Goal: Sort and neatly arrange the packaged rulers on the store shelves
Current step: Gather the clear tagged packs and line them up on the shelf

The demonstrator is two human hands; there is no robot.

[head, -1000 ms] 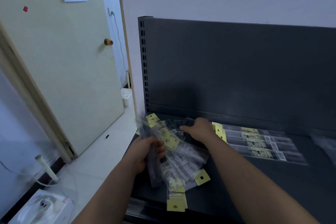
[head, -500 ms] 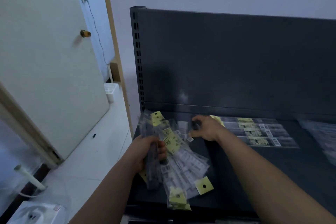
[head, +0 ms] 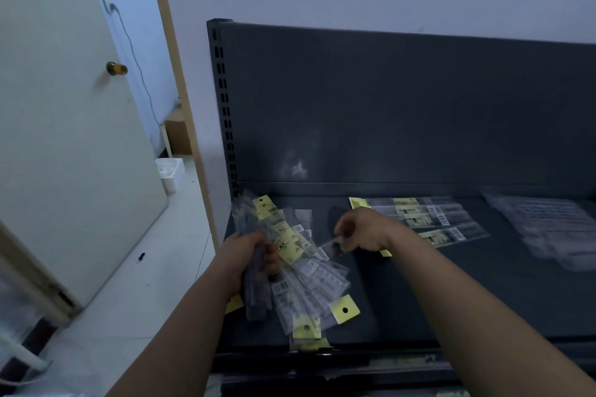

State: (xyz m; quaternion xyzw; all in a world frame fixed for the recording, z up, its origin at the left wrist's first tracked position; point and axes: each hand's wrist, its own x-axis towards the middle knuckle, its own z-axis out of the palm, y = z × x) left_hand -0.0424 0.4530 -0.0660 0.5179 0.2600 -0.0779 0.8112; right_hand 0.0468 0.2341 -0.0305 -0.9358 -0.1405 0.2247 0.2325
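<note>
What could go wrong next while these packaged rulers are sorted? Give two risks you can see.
The left hand grips a loose fan of clear-sleeved, yellow-tagged rulers; lower ends reach the front edge of the dark metal shelf and may slip off. The right hand, pinching one clear packet, sits beside the neat ruler row and might nudge it askew.

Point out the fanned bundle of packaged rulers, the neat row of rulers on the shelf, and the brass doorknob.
Fanned bundle of clear-sleeved rulers (head: 300,267), yellow tags: head view, clear sleeve mid-bundle.
Neat row of packaged rulers (head: 416,220): head view, middle label.
Round brass doorknob (head: 116,68): head view, knob face.
</note>
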